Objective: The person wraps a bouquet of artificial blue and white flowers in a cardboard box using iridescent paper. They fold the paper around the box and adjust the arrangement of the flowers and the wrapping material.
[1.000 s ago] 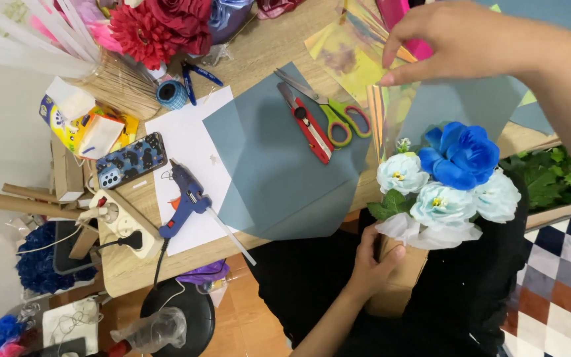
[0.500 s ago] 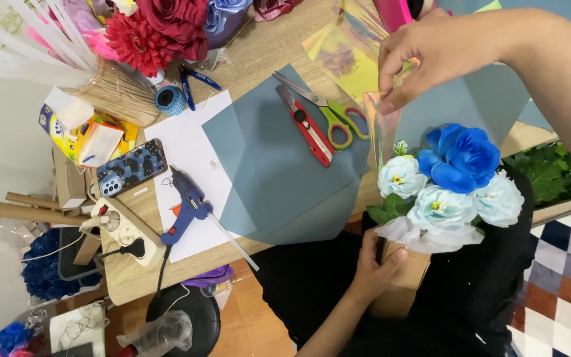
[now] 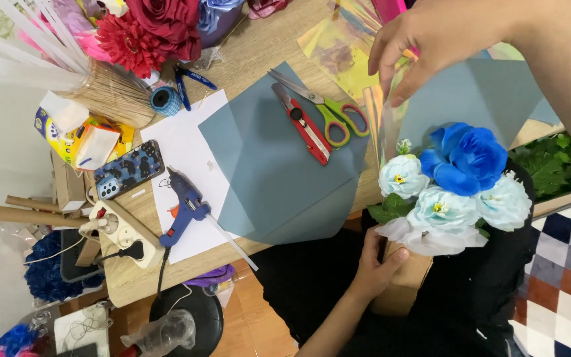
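Observation:
A bouquet of artificial flowers (image 3: pixel 454 182), one deep blue bloom among pale blue ones, rests on my lap over black cloth. My left hand (image 3: pixel 375 264) grips its brown cardboard base (image 3: pixel 404 291) from the left. My right hand (image 3: pixel 444 36) reaches in from the upper right and pinches the edge of a clear iridescent film sheet (image 3: pixel 379 116), which hangs just above and left of the flowers. Grey-blue paper sheets (image 3: pixel 272 158) lie on the wooden table (image 3: pixel 259 39) beside it.
Scissors with green and orange handles (image 3: pixel 328 112) and a red utility knife (image 3: pixel 302 122) lie on the grey-blue paper. A blue glue gun (image 3: pixel 183 211), a power strip (image 3: pixel 123 231) and a phone (image 3: pixel 127 168) sit to the left. Red flowers (image 3: pixel 150 33) stand at the back, green leaves (image 3: pixel 553 165) at right.
My right hand has closed its fingers on the iridescent film and lifted its edge toward the bouquet. My left hand stays on the cardboard base.

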